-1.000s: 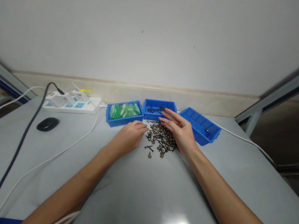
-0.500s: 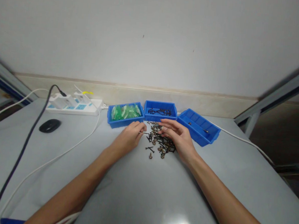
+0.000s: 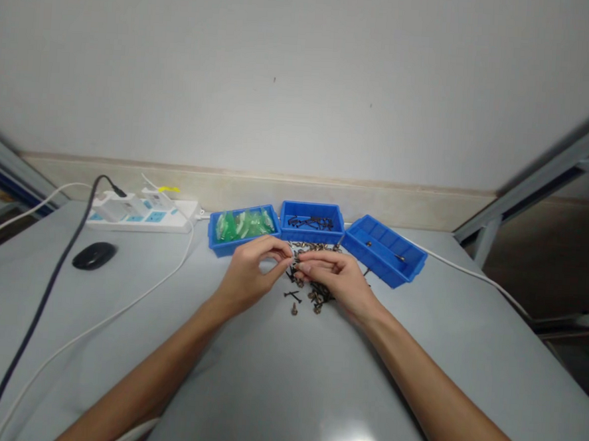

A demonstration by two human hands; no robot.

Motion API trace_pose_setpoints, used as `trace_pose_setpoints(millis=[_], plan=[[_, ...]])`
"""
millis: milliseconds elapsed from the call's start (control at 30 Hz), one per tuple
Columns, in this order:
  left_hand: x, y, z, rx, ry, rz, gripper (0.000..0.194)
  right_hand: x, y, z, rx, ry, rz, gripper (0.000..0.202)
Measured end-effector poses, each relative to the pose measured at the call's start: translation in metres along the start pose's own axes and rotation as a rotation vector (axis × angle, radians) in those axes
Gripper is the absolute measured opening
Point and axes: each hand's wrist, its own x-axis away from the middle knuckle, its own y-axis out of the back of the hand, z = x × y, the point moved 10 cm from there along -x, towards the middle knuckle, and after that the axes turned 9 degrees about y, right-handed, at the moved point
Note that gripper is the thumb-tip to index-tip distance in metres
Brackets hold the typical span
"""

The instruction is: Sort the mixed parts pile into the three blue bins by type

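Over a loose pile of black and brassy screws [image 3: 323,292], my two hands meet almost fingertip to fingertip. My left hand [image 3: 251,271] curls thumb and forefinger toward each other at the pile's left side; what is between the tips is too small to make out. My right hand [image 3: 341,280] pinches a small screw [image 3: 297,267] from the right, its palm covering part of the pile. Just in front of the fingers lie a few black screws [image 3: 293,295] and a single brassy screw [image 3: 294,309].
Behind the pile stand a blue bin [image 3: 243,245] of green-marked plastic bags, a middle blue bin [image 3: 311,235] of black screws, and a tilted blue bin [image 3: 385,256] with a few brassy pieces. Leftward are a power strip [image 3: 174,223], a black mouse [image 3: 94,255] and cables [image 3: 56,279].
My right hand has moved left across the pile to meet my left hand. The left fingers have opened from a tighter pinch on a thin screw-like piece. The view has shifted slightly.
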Motion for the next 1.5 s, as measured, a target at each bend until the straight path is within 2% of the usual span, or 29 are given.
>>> trace_pose_setpoints(millis=[267,500,533,600,733,800,867,967,1100,1267,1400,1500], plan=[[0.002,-0.006,0.002,0.015,0.015,0.029,0.002,-0.001,0.006,-0.012,-0.135,-0.105,-0.085,0.033],[0.003,-0.011,-0.003,-0.033,-0.016,0.070,0.002,-0.001,0.007,-0.010,-0.108,-0.128,-0.107,0.031],[0.002,-0.011,-0.002,-0.060,-0.011,0.081,0.002,-0.002,0.008,-0.008,-0.089,-0.120,-0.111,0.031],[0.002,-0.012,0.002,-0.170,-0.002,0.137,0.013,-0.009,0.014,-0.002,-0.049,-0.076,-0.149,0.032],[0.007,-0.015,0.016,-0.438,0.039,0.292,0.037,-0.024,0.038,0.018,-0.031,0.100,-0.338,0.039],[0.011,-0.014,0.022,-0.518,0.062,0.332,0.037,-0.030,0.043,0.025,-0.035,0.147,-0.376,0.048],[0.014,-0.017,0.027,-0.580,0.075,0.374,0.032,-0.033,0.042,0.028,-0.021,0.159,-0.352,0.053],[0.018,-0.022,0.034,-0.620,0.094,0.419,0.030,-0.032,0.040,0.030,0.020,0.173,-0.318,0.050],[0.018,-0.024,0.038,-0.597,0.077,0.421,0.029,-0.024,0.045,0.022,0.040,0.157,-0.350,0.046],[0.015,-0.026,0.042,-0.566,0.064,0.407,0.029,-0.014,0.047,0.018,0.040,0.136,-0.320,0.039],[0.013,-0.025,0.033,-0.531,0.044,0.387,0.023,-0.010,0.050,0.021,0.041,0.138,-0.325,0.036],[0.009,-0.015,0.027,-0.594,0.047,0.324,0.018,-0.010,0.048,0.020,0.065,0.144,-0.303,0.036]])
